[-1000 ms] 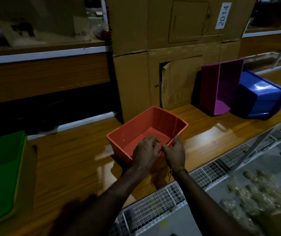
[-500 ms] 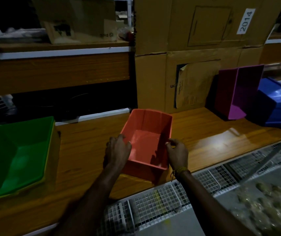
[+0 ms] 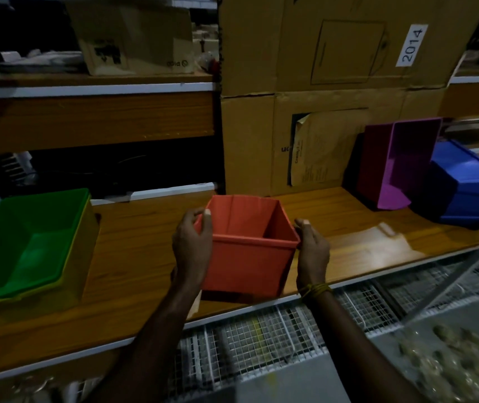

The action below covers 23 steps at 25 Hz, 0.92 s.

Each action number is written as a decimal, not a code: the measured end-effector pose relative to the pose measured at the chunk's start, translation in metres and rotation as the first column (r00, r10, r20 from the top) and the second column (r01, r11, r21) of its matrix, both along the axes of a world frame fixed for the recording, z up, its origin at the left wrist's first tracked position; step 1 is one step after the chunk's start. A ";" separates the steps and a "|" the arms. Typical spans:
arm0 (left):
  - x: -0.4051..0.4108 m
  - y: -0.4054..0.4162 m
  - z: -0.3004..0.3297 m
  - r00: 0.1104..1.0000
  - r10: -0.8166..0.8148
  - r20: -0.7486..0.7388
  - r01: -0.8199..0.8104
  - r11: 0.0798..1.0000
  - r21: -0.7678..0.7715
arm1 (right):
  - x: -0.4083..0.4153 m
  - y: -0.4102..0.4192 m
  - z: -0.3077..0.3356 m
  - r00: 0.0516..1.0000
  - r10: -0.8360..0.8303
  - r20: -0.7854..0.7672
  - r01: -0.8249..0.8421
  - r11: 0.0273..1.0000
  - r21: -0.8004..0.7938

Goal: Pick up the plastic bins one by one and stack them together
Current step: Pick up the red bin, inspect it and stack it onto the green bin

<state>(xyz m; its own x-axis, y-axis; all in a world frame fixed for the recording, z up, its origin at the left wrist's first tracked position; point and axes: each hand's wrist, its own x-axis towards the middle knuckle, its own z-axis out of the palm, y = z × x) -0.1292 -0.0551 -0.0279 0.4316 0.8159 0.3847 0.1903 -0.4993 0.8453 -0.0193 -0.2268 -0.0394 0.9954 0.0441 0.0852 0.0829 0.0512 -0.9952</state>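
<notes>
Red bin (image 3: 247,257) is looking light and stiff; left hand (image 3: 190,245) and right hand (image 3: 312,251) are clamping its rim at 9 and 3 o'clock.

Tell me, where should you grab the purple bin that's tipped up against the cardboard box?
Probably by its side walls, coming from the front. The purple bin stands tipped on end, its open mouth facing out, leaning on the cardboard box, so those rims are exposed. The blue bin crowds its right side, so the right wall may be tight.

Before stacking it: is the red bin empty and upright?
Empty and upright: the red bin opens upward, bare inside, gripped by the left hand and right hand.
</notes>
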 end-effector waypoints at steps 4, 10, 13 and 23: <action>-0.006 -0.030 0.012 0.978 0.039 0.206 -0.044 0.999 0.021 | 0.009 -0.019 0.010 0.996 0.081 -0.044 -0.072 0.981 0.178; -0.015 -0.056 0.013 0.969 0.102 0.226 -0.117 0.992 0.055 | 0.014 -0.032 0.007 0.982 0.167 -0.085 -0.142 0.960 0.241; -0.024 -0.051 0.001 0.976 0.188 0.114 -0.192 0.981 0.022 | 0.012 -0.034 -0.005 0.969 0.236 -0.072 -0.218 0.957 0.193; -0.047 -0.028 -0.040 0.920 0.221 -0.324 -0.245 0.969 -0.033 | -0.004 -0.016 -0.074 0.918 0.390 -0.064 -0.395 0.914 -0.090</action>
